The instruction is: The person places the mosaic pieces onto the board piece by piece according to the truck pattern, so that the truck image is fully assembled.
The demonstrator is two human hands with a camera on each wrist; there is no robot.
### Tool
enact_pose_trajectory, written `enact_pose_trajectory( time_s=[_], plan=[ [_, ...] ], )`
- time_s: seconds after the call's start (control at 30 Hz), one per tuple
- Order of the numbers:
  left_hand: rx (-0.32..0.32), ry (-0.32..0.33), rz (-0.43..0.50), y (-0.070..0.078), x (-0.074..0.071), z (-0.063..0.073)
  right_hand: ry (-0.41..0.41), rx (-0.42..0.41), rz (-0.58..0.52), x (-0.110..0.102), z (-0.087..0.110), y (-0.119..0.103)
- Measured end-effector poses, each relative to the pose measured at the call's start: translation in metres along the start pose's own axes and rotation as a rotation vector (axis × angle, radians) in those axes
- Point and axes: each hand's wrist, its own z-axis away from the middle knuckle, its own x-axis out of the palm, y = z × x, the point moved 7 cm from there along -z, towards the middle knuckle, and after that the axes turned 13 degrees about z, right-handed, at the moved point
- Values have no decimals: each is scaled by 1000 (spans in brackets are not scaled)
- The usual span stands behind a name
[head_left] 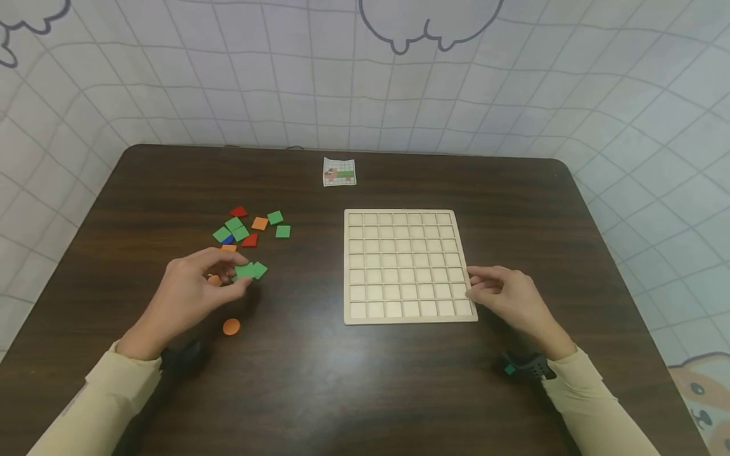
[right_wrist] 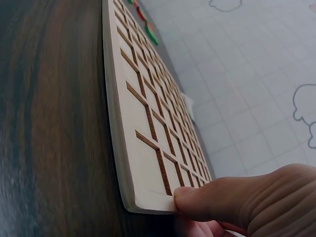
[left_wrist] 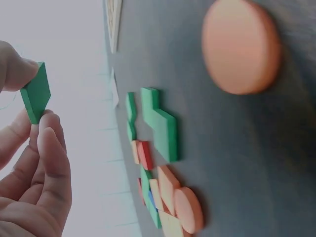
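Between its thumb and fingertips, my left hand [head_left: 191, 288] pinches a green square tile [left_wrist: 37, 94], lifted above the table. Just past it lies another green tile [head_left: 260, 270]. A pale wooden grid board [head_left: 410, 320] with rows of square recesses lies flat at centre right. At the board's right edge, my right hand [head_left: 510, 301] grips with the thumb on the rim, as the right wrist view shows; its other fingers are partly hidden. An orange round piece [head_left: 231, 327] lies near my left wrist, and another orange round piece [head_left: 214, 280] is partly covered by the left hand.
Beyond the left hand are loose green tiles [head_left: 234, 223], orange squares [head_left: 260, 223], red pieces [head_left: 249, 240] and a partly covered blue piece [head_left: 228, 240]. A small paper pattern card [head_left: 339, 172] lies near the back edge of the dark wood table [head_left: 365, 386].
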Motion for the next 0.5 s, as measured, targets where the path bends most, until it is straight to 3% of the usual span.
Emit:
enact_pose_trajectory(
  time_s=[0.2, 0.5],
  plan=[
    [-31, -46, 25, 4, 8, -9, 2, -16, -21, 4, -1, -8],
    [4, -89, 36, 12, 22, -22, 12, -41, -33, 9, -4, -16]
  ],
)
